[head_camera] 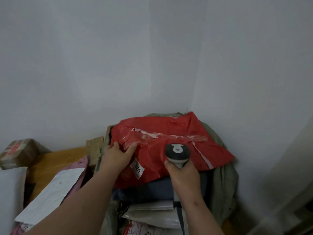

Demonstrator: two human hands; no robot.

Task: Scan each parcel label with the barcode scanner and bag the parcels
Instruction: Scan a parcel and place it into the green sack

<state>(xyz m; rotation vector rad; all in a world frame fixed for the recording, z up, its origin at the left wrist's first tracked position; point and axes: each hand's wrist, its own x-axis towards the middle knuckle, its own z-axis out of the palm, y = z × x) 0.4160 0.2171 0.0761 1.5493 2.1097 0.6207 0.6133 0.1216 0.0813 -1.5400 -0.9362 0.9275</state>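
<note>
i judge we're midway: the red parcel [169, 146] lies on top of the open grey-green sack [223, 180], over other parcels already inside, while more wait on the wooden table [55, 160]. my left hand [116, 158] pinches the red parcel's near edge by its white label [137, 168]; my right hand [184, 177] grips the barcode scanner [177, 152] over it

White label [137, 168] on red parcel [169, 150]: print blurred, partly under left hand [116, 158]. Barcode scanner [177, 154]: handle hidden in right hand [183, 177]. White parcel [10, 192]: cut by left edge. Grey-green bag [223, 184]: interior mostly covered.
</note>
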